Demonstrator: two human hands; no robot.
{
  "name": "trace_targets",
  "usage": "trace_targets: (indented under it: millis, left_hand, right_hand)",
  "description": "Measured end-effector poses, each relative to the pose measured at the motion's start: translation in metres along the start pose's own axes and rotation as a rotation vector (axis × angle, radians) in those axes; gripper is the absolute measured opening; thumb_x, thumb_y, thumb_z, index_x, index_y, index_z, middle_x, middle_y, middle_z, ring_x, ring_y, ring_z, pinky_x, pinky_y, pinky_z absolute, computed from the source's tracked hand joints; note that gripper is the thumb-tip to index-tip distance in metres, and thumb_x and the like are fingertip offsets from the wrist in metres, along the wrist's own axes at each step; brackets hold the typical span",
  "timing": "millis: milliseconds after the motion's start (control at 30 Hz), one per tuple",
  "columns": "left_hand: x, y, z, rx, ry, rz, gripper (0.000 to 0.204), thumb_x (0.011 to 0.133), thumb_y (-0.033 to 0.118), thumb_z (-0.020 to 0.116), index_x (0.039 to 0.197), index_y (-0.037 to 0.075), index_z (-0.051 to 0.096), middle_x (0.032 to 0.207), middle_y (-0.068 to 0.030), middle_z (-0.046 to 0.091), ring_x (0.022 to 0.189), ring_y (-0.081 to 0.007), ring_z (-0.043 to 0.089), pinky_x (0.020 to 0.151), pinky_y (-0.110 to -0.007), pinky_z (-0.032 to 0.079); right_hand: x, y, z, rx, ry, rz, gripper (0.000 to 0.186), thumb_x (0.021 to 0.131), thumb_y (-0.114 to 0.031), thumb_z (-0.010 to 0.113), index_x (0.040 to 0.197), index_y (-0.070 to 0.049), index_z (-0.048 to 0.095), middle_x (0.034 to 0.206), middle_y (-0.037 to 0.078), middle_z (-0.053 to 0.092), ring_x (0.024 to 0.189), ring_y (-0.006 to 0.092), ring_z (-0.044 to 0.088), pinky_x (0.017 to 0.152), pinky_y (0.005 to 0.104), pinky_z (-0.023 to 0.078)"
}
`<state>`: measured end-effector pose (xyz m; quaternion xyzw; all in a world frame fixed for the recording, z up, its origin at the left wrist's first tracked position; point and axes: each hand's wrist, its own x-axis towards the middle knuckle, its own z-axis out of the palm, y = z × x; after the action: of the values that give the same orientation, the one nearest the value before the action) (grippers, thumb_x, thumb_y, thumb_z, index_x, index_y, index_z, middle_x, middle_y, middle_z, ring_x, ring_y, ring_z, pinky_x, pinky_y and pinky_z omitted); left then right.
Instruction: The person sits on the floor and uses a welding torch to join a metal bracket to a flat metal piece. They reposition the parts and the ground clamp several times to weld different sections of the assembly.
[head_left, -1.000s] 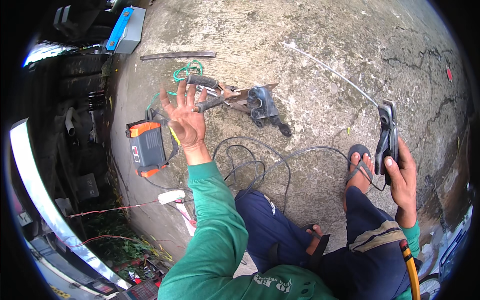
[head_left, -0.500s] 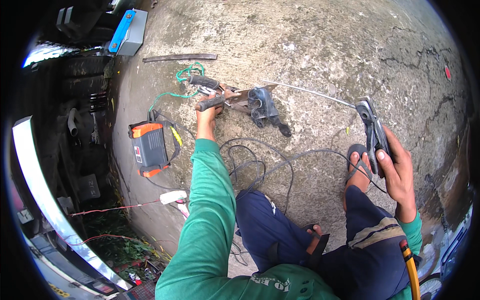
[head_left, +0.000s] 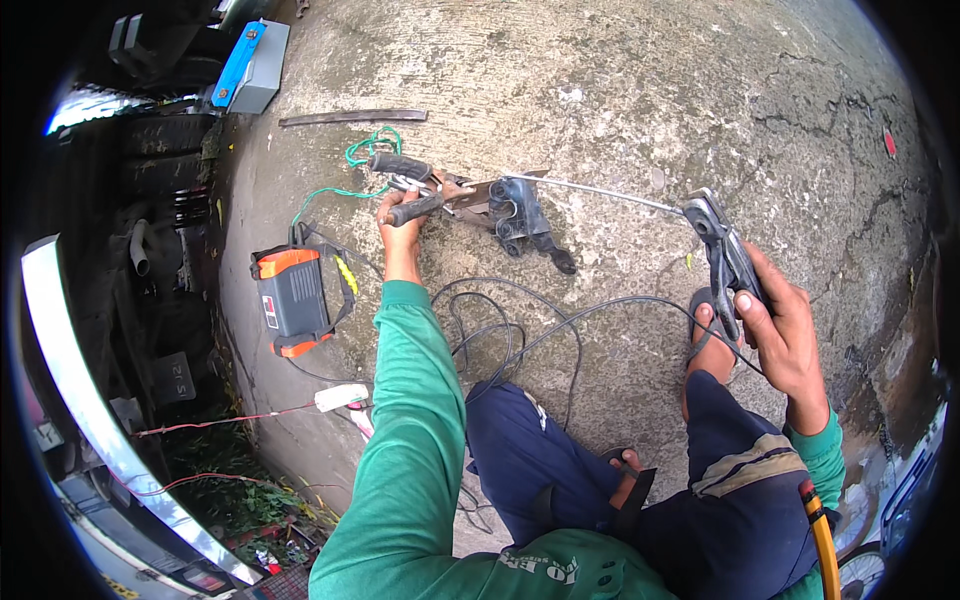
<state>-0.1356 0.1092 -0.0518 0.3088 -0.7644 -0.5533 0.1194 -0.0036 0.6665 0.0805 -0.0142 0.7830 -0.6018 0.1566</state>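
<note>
My right hand (head_left: 785, 335) is closed around a black welding electrode holder (head_left: 715, 240). A thin grey welding rod (head_left: 610, 193) sticks out of its jaws to the left. The rod's tip reaches the flat metal strip at the dark metal bracket (head_left: 520, 215); whether they touch I cannot tell. My left hand (head_left: 402, 225) is closed around a clamp with two black-gripped handles (head_left: 415, 208), its jaws at the left end of the bracket's strip. Some of my left fingers are hidden behind the handles. The bracket, with round tube-like parts and a dark arm, is low over the concrete.
An orange and grey welding machine (head_left: 297, 300) stands at left, with green wire (head_left: 335, 189) and black cable (head_left: 570, 330) on the concrete. A flat metal bar (head_left: 355, 117) and a blue-grey toolbox (head_left: 258, 70) lie farther off. A white power strip (head_left: 341, 397) is by my left sleeve.
My right hand has moved the electrode holder and rod left, bringing the rod's tip over the bracket's strip. My left hand keeps its hold on the clamp.
</note>
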Motion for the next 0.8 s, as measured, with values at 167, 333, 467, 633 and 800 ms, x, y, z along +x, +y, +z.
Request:
trace_targets:
  millis: [167,333,467,633,800]
  left_hand:
    - [0.002,-0.003,-0.002,-0.029,0.018,0.031,0.028,0.092,0.019,0.08,0.103,0.0,0.064,0.084,-0.006,0.067,0.07,-0.0142,0.063,0.059,-0.029,0.051]
    - [0.014,-0.01,-0.012,-0.022,-0.034,0.089,0.027,0.09,0.016,0.081,0.102,-0.001,0.065,0.083,-0.0047,0.067,0.07,-0.0126,0.061,0.059,-0.028,0.05]
    - [0.018,-0.011,-0.011,-0.002,-0.045,0.093,0.026,0.09,0.016,0.081,0.1,-0.002,0.065,0.083,-0.0037,0.067,0.07,-0.011,0.06,0.06,-0.026,0.047]
    - [0.015,-0.009,-0.009,0.019,-0.044,0.075,0.026,0.09,0.015,0.082,0.1,-0.001,0.065,0.083,-0.0042,0.068,0.07,-0.0109,0.061,0.062,-0.025,0.047]
    - [0.02,-0.01,-0.017,0.019,-0.035,0.092,0.03,0.089,0.015,0.083,0.104,-0.003,0.064,0.085,-0.0055,0.068,0.072,-0.012,0.062,0.065,-0.026,0.049]
  right_hand:
    - [0.002,-0.002,0.0,0.028,-0.013,-0.01,0.047,0.099,-0.011,0.061,0.142,0.007,0.053,0.098,0.014,0.073,0.086,0.0174,0.068,0.083,0.0338,0.054]
    - [0.003,0.002,0.002,0.057,-0.021,0.012,0.047,0.1,-0.012,0.06,0.142,0.007,0.053,0.096,0.014,0.072,0.084,0.0174,0.068,0.082,0.0338,0.055]
    - [0.004,-0.002,0.001,0.027,-0.032,-0.007,0.047,0.1,-0.013,0.06,0.142,0.007,0.053,0.096,0.014,0.072,0.084,0.0178,0.069,0.082,0.0341,0.055]
    - [0.005,0.002,0.001,0.002,-0.03,-0.011,0.047,0.1,-0.014,0.061,0.142,0.007,0.053,0.097,0.015,0.073,0.084,0.0182,0.07,0.082,0.0346,0.055]
    - [0.005,0.0,0.001,-0.013,-0.03,-0.02,0.047,0.1,-0.014,0.061,0.142,0.007,0.053,0.097,0.016,0.073,0.084,0.0182,0.07,0.082,0.0347,0.055]
